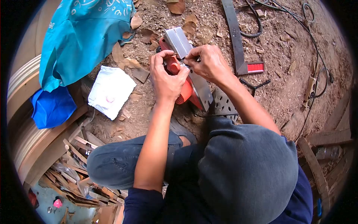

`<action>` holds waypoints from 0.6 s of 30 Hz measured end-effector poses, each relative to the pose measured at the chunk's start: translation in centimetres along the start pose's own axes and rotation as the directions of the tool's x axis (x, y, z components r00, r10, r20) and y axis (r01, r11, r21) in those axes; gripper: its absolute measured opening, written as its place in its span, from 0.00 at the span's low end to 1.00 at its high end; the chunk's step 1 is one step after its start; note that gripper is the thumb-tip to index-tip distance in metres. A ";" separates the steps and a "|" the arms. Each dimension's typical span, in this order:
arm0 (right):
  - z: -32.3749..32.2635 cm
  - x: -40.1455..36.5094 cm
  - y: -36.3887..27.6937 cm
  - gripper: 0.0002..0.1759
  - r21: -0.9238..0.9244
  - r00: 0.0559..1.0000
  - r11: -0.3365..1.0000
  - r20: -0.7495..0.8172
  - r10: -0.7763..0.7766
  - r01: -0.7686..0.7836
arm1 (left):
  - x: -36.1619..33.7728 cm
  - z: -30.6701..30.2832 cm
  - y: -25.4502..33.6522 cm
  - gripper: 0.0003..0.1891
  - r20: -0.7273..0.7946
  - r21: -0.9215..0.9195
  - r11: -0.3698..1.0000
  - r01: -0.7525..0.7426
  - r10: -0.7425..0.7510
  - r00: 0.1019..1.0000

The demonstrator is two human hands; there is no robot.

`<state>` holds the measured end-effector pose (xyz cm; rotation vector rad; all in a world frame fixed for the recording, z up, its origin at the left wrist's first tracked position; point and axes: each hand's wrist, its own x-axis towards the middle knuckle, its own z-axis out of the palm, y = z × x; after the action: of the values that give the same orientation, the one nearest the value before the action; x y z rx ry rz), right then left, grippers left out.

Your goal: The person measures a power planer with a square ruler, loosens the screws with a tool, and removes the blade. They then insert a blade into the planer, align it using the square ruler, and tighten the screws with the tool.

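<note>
An orange electric planer (185, 90) lies upside down on the sawdust-covered ground, its grey metal base plate (179, 42) facing up. My left hand (166, 76) is wrapped around the planer's orange body near the middle. My right hand (207, 62) pinches a small metal part at the planer's blade slot, fingertips meeting those of the left hand. What the fingers pinch is too small to identify. My knees in blue jeans (119, 160) are bent below the tool.
A turquoise bag (84, 35) and a blue bag (52, 106) lie at the left beside a white cloth (111, 91). A metal square with a red end (242, 56) and black cables (313, 44) are at the right. Wood offcuts (74, 164) pile at lower left.
</note>
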<state>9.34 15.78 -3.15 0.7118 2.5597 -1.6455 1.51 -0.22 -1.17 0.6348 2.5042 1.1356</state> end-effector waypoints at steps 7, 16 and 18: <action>0.0 -0.5 0.1 0.09 0.097 0.999 0.995 -0.022 -0.026 0.028 | -0.1 0.0 0.0 0.26 -0.023 0.016 0.998 -0.057 0.057 0.998; -9.2 -10.7 6.3 0.26 -0.614 0.991 0.788 -0.079 -0.110 0.039 | -1.3 0.2 -1.3 0.24 -0.093 -0.168 0.985 -0.037 0.022 0.995; -10.4 -11.9 7.5 0.28 -0.705 0.999 0.708 0.009 -0.050 0.042 | -1.6 0.3 -0.8 0.24 -0.143 -0.127 0.987 -0.101 0.082 0.986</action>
<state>25.22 23.01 -1.99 0.5685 2.8869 -0.5189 2.84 -1.31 -1.78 0.6619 2.5063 1.4128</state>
